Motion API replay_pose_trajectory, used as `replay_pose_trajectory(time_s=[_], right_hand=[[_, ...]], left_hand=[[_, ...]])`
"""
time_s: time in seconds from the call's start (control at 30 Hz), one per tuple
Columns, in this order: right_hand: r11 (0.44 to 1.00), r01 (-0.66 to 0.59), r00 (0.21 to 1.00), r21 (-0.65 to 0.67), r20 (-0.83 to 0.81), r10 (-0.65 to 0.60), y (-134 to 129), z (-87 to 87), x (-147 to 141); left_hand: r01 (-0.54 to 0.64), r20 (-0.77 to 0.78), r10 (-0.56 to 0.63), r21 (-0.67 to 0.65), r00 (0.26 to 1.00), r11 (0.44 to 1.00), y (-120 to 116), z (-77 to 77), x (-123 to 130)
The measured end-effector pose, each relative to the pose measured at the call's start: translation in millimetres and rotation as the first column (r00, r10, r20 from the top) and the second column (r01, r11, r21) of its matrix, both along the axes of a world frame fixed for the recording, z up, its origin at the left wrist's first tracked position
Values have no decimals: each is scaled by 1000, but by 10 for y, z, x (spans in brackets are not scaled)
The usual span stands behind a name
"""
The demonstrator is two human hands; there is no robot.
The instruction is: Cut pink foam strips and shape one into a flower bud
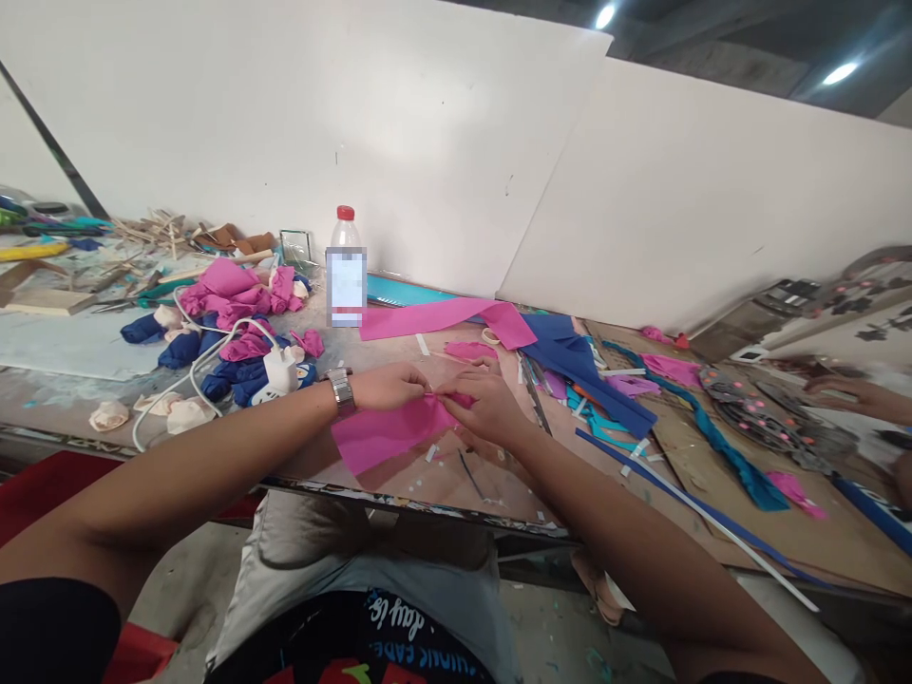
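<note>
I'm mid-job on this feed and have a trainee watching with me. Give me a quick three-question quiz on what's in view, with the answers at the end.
1. What do the left grip and right grip both hold?
2. True or false: the watch is on the right arm.
3. Fill the gap: the bottle has a ____ cap.

Key:
1. A pink strip.
2. False: the watch is on the left arm.
3. Red.
</note>
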State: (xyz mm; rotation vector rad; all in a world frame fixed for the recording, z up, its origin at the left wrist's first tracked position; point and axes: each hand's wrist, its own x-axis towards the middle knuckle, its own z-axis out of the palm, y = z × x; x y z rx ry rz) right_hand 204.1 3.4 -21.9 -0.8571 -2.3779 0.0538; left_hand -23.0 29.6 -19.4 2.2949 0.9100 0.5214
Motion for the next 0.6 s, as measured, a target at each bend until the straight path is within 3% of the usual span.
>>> replay_pose_trajectory(time_s=[0.13,0.6], right_hand=[[1000,9,1000,20,-2,-9,7,-3,5],[999,29,1000,-21,-11,-29,20,-23,1]], left_hand=[[64,26,-62,-128,998,990,-1,24,2],[21,-16,-23,-76,1000,997,-17,27,19]])
